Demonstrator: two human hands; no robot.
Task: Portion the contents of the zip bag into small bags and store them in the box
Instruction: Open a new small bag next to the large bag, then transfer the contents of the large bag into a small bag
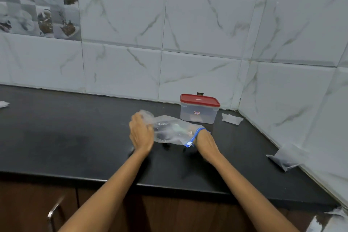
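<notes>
The zip bag is a clear, wrinkled plastic bag with a blue zip strip along its mouth. It lies on its side, a little above the black counter, between my two hands. The mouth with the blue strip points to my right, and the closed bottom end points to my left. Through the plastic I see something dark and something pale green, but the picture is too blurred to say what the contents are.

My left hand holds the closed bottom end of the bag; the fingers are curled around the bunched plastic there. My right hand is pushed into the mouth of the bag, so the blue strip goes around it near the knuckles. The fingers of this hand are inside the bag and I cannot tell if they are straight or curled, or if they hold anything.

Just behind the bag, near the tiled wall, stands the box. It is a clear plastic box with a red lid, and the lid is on it. To the right of the box some small bags lie flat on the counter. Another small bag, with something dark inside, leans at the right wall, well apart from the box.
</notes>
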